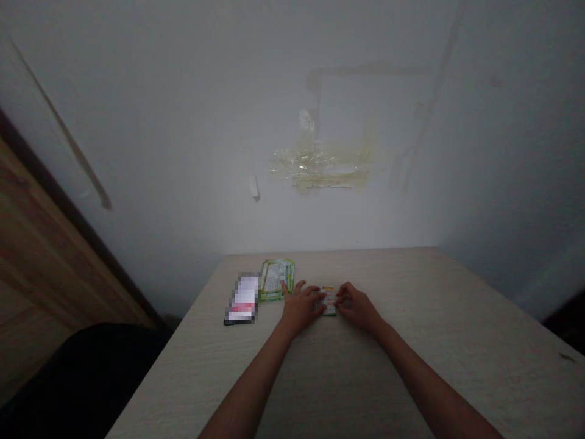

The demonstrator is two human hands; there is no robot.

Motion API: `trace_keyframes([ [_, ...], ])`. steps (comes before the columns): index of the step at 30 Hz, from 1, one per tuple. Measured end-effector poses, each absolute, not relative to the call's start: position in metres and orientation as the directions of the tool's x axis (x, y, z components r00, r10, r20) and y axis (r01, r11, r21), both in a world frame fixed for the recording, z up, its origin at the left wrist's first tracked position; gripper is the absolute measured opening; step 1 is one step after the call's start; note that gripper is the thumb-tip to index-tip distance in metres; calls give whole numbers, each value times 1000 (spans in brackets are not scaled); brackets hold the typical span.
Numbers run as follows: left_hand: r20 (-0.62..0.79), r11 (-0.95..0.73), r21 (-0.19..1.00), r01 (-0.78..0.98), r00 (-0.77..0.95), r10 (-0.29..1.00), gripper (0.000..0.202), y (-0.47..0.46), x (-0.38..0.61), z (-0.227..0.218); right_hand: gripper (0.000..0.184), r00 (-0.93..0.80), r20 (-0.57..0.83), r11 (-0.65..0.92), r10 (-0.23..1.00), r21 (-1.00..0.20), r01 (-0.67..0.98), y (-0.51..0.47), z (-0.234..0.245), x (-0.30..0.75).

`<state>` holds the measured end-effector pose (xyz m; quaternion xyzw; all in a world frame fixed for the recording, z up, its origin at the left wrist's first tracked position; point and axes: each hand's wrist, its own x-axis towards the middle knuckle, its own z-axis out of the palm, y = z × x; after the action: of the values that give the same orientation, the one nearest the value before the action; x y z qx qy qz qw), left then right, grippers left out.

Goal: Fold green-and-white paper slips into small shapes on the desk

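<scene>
The left grip, fingers spread, and the bent-fingered right grip reach opposite sides of a small printed card between them; I cannot tell whether either is clamped. Left lie green-bordered cards, then a phone, on the table.

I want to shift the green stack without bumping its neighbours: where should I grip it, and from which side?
Probably the near edge of the green stack, from the near side: it lies flat, the phone sits close along its left, and a finger of the left hand reaches over its right.
</scene>
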<state>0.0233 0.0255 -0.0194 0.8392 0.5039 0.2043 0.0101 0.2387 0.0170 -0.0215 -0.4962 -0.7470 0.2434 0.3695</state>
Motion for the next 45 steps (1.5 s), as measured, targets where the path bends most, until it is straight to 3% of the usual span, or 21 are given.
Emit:
trace_keyframes([
  [17, 335, -488, 248, 837, 398, 854, 33, 25, 22, -20, 21, -409, 290, 457, 865, -792, 404, 10, -19, 244],
  [30, 346, -485, 225, 845, 396, 850, 32, 24, 23, -19, 26, -402, 226, 363, 887, -880, 306, 16, -29, 248],
  [34, 393, -513, 205, 834, 410, 823, 30, 19, 23, -17, 23, -304, 230, 314, 925, -912, 265, 18, -31, 249],
  [38, 405, -519, 219, 827, 406, 819, 29, 17, 22, -14, 25, -174, 250, 293, 952, -909, 296, 23, -35, 250],
  [45, 384, -504, 241, 829, 396, 834, 30, 18, 22, -15, 24, -190, 266, 324, 945, -838, 439, 24, -38, 246],
])
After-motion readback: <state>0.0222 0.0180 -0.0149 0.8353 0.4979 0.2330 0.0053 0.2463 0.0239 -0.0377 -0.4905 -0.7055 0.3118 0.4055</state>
